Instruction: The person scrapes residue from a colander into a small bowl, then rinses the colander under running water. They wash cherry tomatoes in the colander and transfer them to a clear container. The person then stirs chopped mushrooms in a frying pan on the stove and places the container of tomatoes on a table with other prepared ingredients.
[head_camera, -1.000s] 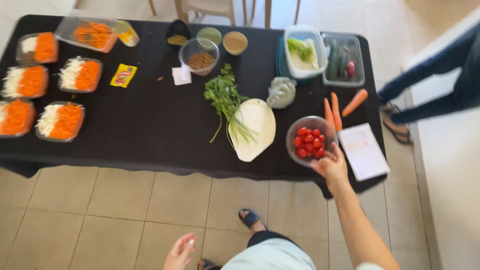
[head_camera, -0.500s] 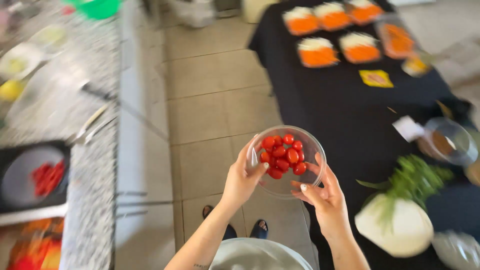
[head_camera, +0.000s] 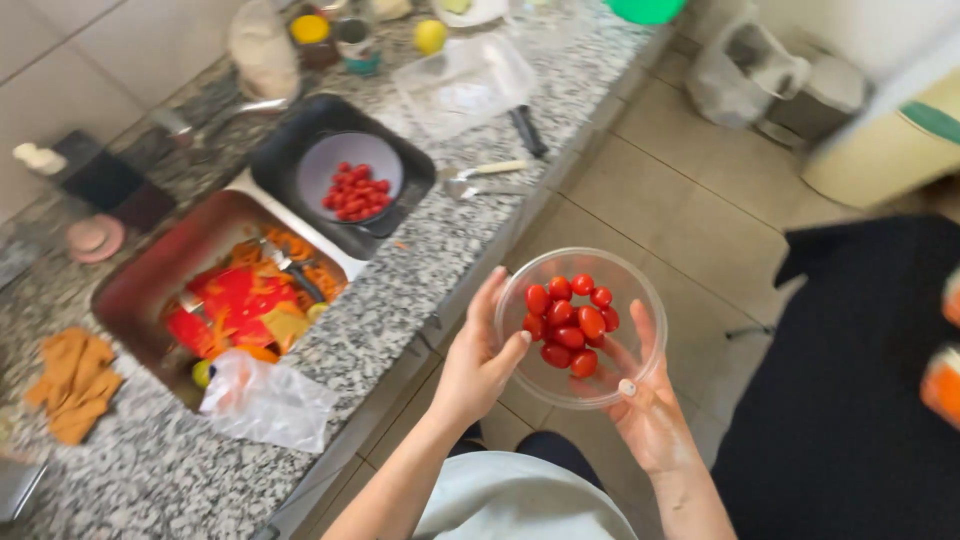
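Beside the granite counter (head_camera: 420, 270) now, both hands hold the tomato bowl (head_camera: 580, 325).

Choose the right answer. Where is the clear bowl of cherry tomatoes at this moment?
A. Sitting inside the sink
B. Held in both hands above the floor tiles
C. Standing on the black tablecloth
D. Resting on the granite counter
B: the left hand and the right hand cup the clear bowl of cherry tomatoes from either side, with floor tiles beneath it, off the counter.

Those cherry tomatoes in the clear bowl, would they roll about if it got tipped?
Probably. The tomatoes are small, round and loosely heaped, so they would likely roll. The bowl looks thin and light; both the left hand and right hand cup it.
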